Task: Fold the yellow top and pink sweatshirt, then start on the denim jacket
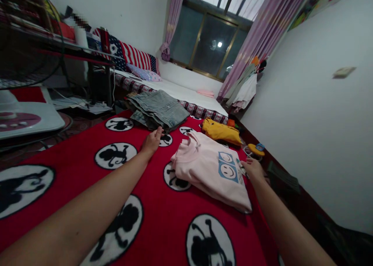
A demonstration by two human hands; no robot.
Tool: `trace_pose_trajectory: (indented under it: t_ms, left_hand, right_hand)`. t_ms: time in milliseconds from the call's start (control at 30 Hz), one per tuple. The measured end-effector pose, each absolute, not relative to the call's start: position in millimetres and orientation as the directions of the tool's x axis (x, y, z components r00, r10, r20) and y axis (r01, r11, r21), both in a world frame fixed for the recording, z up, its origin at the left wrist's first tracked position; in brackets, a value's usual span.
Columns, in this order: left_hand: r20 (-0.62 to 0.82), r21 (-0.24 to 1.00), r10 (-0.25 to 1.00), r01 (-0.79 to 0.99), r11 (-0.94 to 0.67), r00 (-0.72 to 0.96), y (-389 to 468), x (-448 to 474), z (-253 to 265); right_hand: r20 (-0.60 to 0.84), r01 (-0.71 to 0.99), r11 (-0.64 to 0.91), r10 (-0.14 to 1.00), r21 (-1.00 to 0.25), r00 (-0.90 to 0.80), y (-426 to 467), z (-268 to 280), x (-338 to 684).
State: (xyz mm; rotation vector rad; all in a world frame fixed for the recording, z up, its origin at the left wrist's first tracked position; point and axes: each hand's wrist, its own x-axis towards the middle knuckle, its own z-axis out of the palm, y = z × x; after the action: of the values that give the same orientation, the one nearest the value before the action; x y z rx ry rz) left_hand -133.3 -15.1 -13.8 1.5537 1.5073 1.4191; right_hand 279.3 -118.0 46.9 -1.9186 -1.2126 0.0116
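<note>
A folded pink sweatshirt [201,163] with blue smiley squares lies on a red blanket [157,219] patterned with black-and-white cartoon circles. Beyond it, toward the left, is a stack of folded denim clothes [160,108]. My left hand [152,141] is at the near edge of the denim, fingers stretched out and not wrapped round anything; whether it touches the cloth I cannot tell. Close beside the sweatshirt's right edge is my right hand [253,169], its fingers extended and slightly apart. A folded yellow garment [222,131] rests behind the sweatshirt.
Behind the blanket stands a white-topped bed [180,85] with pillows. At left are a cluttered desk [78,46] and a fan [29,37]. Clothes [244,87] hang by the purple curtain [262,33]. Along the right wall, small items include a yellow round object [256,150].
</note>
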Motion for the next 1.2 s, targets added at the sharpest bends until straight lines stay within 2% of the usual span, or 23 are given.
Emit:
trace_pose_trajectory:
  t_ms: [100, 200, 300, 400, 467, 500, 567, 667, 733, 800, 900, 1033, 1133, 1200]
  left_hand:
    - [0.313, 0.883, 0.935, 0.413, -0.223, -0.164, -16.5, -133.0, -12.4]
    - [0.329, 0.880, 0.933, 0.405, -0.248, -0.144, -19.0, -132.1, -10.7]
    - [0.337, 0.906, 0.933, 0.315, -0.284, -0.127, -24.0, -130.2, -8.8]
    - [0.344, 0.918, 0.934, 0.244, -0.313, -0.097, -31.8, -126.2, -5.4]
    - [0.339, 0.919, 0.940, 0.230, -0.320, -0.044, -37.6, -122.1, -2.4]
    - [0.336, 0.917, 0.942, 0.231, -0.325, -0.008, -40.6, -119.7, -0.8]
    - [0.347, 0.900, 0.935, 0.253, -0.354, 0.075, -46.9, -114.3, 2.3]
    - [0.428, 0.831, 0.880, 0.293, -0.473, 0.207, -58.3, -105.6, 6.8]
    - [0.509, 0.764, 0.819, 0.300, -0.572, 0.265, -68.6, -99.1, 10.6]
    - [0.609, 0.668, 0.727, 0.288, -0.686, 0.317, -80.8, -91.1, 15.4]
    - [0.731, 0.436, 0.519, 0.280, -0.855, 0.444, -98.8, -75.8, 22.8]
    - [0.700, 0.122, 0.285, 0.283, -0.951, 0.655, -112.7, -58.4, 25.5]
    - [0.682, 0.065, 0.226, 0.250, -0.966, 0.696, -116.3, -58.1, 24.6]
    - [0.723, 0.159, 0.285, 0.250, -0.955, 0.629, -115.0, -63.5, 26.8]
  right_hand:
    - [0.463, 0.793, -0.055, 0.787, -0.607, 0.408, -118.9, 58.2, 258.4]
    - [0.495, 0.799, 0.246, 0.866, -0.549, 0.074, -130.7, 74.2, 207.9]
    - [0.362, 0.759, 0.453, 0.882, -0.468, -0.302, -157.2, 80.9, 155.4]
    - [0.233, 0.812, 0.529, 0.845, -0.246, -0.481, -181.1, 76.0, 126.6]
    - [0.236, 0.830, 0.525, 0.845, -0.190, -0.480, -185.9, 68.2, 123.1]
    - [0.263, 0.820, 0.526, 0.843, -0.226, -0.469, -184.5, 63.3, 124.8]
    - [0.353, 0.758, 0.511, 0.853, -0.406, -0.385, -176.6, 52.3, 132.2]
    - [0.410, 0.610, 0.346, 0.911, -0.713, -0.038, -162.0, 35.4, 145.2]
    - [0.384, 0.538, 0.242, 0.908, -0.808, 0.169, -156.3, 27.4, 151.0]
    - [0.382, 0.521, 0.212, 0.892, -0.827, 0.243, -154.9, 23.4, 153.3]
    - [0.411, 0.523, 0.245, 0.883, -0.816, 0.227, -158.3, 21.9, 150.7]
    - [0.460, 0.528, 0.340, 0.881, -0.778, 0.111, -166.2, 20.2, 143.2]
    - [0.506, 0.525, 0.413, 0.862, -0.744, 0.040, -170.2, 21.9, 144.8]
    - [0.524, 0.519, 0.382, 0.837, -0.764, 0.155, -170.9, 26.8, 155.3]
